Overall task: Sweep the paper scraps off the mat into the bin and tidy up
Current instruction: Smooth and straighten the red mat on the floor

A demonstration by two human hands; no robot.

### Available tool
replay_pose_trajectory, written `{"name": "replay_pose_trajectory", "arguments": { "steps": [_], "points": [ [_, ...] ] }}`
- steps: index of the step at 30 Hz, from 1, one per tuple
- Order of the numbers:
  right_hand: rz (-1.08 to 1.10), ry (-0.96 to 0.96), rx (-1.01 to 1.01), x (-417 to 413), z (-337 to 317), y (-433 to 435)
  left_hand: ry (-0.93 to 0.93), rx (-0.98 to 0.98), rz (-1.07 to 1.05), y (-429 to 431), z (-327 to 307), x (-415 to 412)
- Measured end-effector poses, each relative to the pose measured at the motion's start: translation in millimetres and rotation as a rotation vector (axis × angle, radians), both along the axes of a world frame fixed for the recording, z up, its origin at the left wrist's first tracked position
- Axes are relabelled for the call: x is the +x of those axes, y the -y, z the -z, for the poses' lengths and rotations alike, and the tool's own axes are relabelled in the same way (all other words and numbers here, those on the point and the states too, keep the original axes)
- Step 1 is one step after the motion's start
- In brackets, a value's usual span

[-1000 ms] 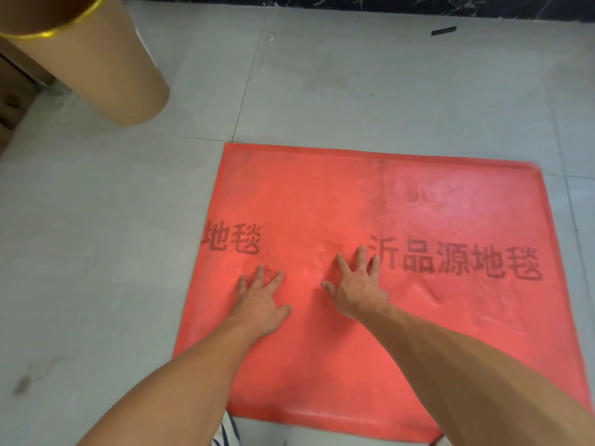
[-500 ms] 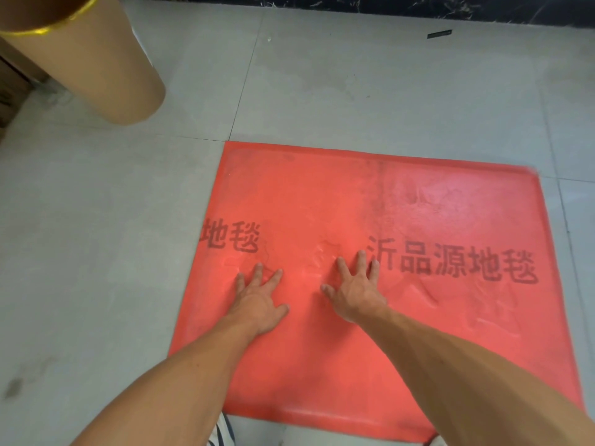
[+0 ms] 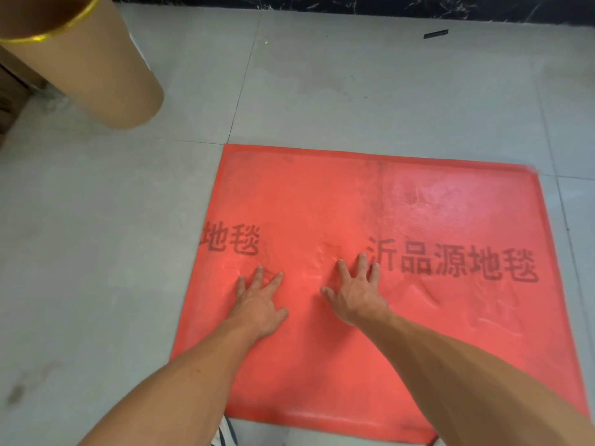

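Note:
A red mat (image 3: 418, 201) with dark printed characters lies flat on the grey tiled floor. Both palms press down on its near middle, fingers spread. My left hand (image 3: 259, 300) rests just below the left pair of characters. My right hand (image 3: 355, 291) lies a hand's width to the right, at the start of the long row of characters. Neither hand holds anything. I see no paper scraps on the mat. A tan cylindrical bin (image 3: 87, 66) with a gold rim stands at the upper left, off the mat.
A small dark strip (image 3: 435, 34) lies on the floor near the black marble skirting at the far edge. Cardboard shows at the far left behind the bin. A striped shoe tip (image 3: 225, 434) peeks out below the mat's near edge.
Both hands stay flat in the same spot on the mat. Only the camera has shifted slightly.

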State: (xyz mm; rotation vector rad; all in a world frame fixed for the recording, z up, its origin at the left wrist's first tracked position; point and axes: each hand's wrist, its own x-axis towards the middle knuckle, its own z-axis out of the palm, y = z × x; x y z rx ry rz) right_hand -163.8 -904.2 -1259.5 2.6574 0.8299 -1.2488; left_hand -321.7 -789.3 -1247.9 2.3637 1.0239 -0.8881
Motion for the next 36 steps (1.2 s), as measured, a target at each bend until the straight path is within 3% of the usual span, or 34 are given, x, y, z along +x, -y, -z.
{"name": "replay_pose_trajectory", "arguments": {
  "steps": [5,10,20,36],
  "points": [
    [0.010,0.054,0.023,0.1,2.9,-1.8,-0.012,0.018,-0.077,-6.9,0.3,4.5],
    [-0.075,0.136,0.134,8.5,2.3,-19.0,0.136,0.196,-0.136,-28.0,-5.3,12.5],
    [-0.239,0.112,0.362,33.1,-9.3,-139.2,0.361,0.269,-0.241,-132.9,-6.0,40.9],
    [-0.424,0.085,0.368,38.5,4.1,-289.6,0.303,0.166,-0.352,-227.0,19.8,87.7]
  ]
}}
